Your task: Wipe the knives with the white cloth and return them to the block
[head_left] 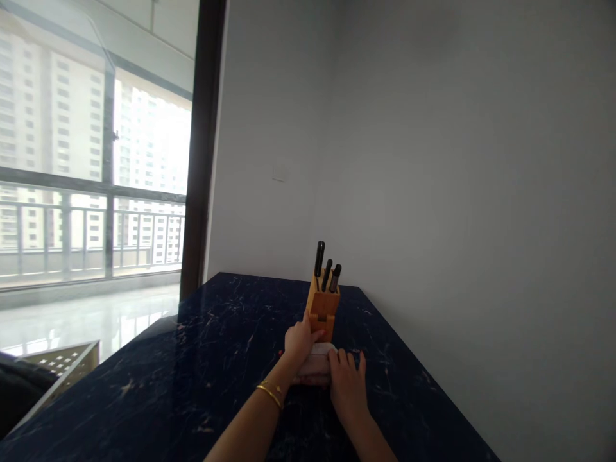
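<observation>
A folded white cloth [315,362] lies on the dark blue marble counter [404,391], held between my two hands. My left hand [298,341], with a thin gold bangle [269,395] on its wrist, lies over the cloth's left end, its fingertips at the front of a wooden knife block [322,308]. My right hand [347,385] curls over the cloth's right end. Several black knife handles [326,266] stick up from the block, and their blades are hidden inside it.
The counter's far end meets a grey wall on the right, which has a small switch plate [280,172]. A dark door frame [202,147] borders a large window with a balcony railing [91,224]. A perforated metal object [62,366] stands low at the left.
</observation>
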`<action>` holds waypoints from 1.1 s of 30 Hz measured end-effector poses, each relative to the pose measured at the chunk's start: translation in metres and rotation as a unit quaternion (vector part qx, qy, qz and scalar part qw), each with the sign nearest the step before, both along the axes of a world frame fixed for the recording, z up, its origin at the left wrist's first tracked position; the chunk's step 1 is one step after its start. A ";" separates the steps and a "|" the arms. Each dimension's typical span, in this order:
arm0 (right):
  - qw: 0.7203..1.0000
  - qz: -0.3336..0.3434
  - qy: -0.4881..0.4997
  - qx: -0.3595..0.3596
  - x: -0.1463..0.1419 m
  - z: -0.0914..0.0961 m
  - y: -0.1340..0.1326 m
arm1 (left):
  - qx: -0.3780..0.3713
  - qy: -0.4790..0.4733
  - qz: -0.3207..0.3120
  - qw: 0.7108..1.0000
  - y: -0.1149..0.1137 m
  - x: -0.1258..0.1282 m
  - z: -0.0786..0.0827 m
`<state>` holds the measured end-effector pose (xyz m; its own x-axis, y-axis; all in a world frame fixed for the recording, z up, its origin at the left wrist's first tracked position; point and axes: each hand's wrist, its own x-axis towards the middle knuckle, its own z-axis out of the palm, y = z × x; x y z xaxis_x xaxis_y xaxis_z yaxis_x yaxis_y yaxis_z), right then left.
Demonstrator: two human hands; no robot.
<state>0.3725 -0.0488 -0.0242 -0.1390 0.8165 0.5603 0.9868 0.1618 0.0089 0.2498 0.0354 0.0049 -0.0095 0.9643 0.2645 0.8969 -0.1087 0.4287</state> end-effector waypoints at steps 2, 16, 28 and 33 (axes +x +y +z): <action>1.000 -0.009 0.000 0.002 -0.001 0.000 0.001 | -0.002 0.003 0.003 1.000 0.000 0.001 0.000; 1.000 -0.008 0.008 0.014 -0.007 0.005 -0.005 | 0.047 0.000 0.020 0.999 -0.060 -0.023 0.012; 0.975 0.019 0.097 0.199 -0.017 0.191 0.038 | -0.066 -0.049 -0.016 0.996 -0.130 -0.102 -0.017; 0.998 -0.041 0.041 -0.011 -0.032 0.250 0.082 | -0.058 -0.024 -0.033 0.997 -0.126 -0.110 -0.031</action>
<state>0.3403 0.0329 0.2262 -0.0246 0.8360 0.5482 0.9940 0.0788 -0.0756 0.1398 -0.0911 -0.0257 0.0440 0.9874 0.1518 0.8675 -0.1131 0.4844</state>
